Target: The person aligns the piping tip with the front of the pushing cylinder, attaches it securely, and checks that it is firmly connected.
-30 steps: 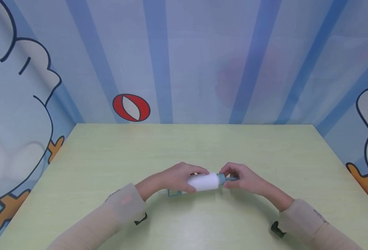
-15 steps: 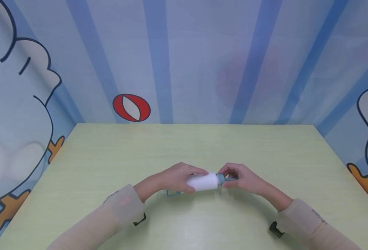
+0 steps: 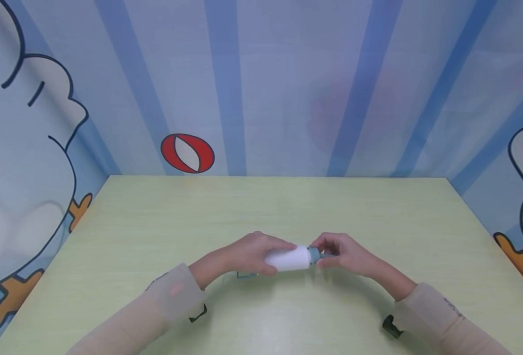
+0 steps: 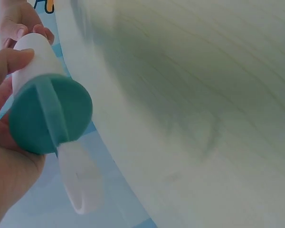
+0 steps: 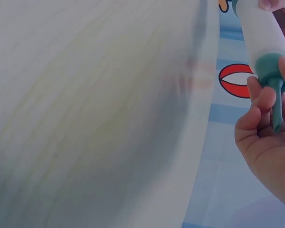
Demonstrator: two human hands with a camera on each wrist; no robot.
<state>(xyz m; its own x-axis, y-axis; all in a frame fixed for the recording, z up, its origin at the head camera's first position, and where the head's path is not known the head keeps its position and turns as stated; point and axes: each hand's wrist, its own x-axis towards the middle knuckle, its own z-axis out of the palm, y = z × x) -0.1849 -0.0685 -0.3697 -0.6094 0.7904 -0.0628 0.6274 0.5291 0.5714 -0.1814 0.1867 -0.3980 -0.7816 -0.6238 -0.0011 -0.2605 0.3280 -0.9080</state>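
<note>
A white cylindrical bottle (image 3: 288,259) is held lengthwise above the table, its right end slightly higher. My left hand (image 3: 254,252) grips its body, thumb and fingers on opposite sides. At its right end is a teal cap (image 5: 270,69) with a thin teal stem (image 5: 277,107). My right hand (image 3: 343,250) pinches this cap between thumb and fingers, the stem running along the fingers. The bottle's other end, in the left wrist view, is a teal disc (image 4: 71,114) with a raised bar and a white curved piece (image 4: 80,178) sticking out.
Under both hands lies a pale wooden table (image 3: 261,207). Behind it stands a blue striped backdrop (image 3: 279,98) with a printed red and white ball (image 3: 188,153). Printed cartoon side panels flank the table. Dark wrist-mounted pieces (image 3: 392,327) hang beneath the sleeves.
Both hands and the bottle have shifted very slightly to the left. The teal frame-like part at the bottle's left end shows less from above. Both grips look the same.
</note>
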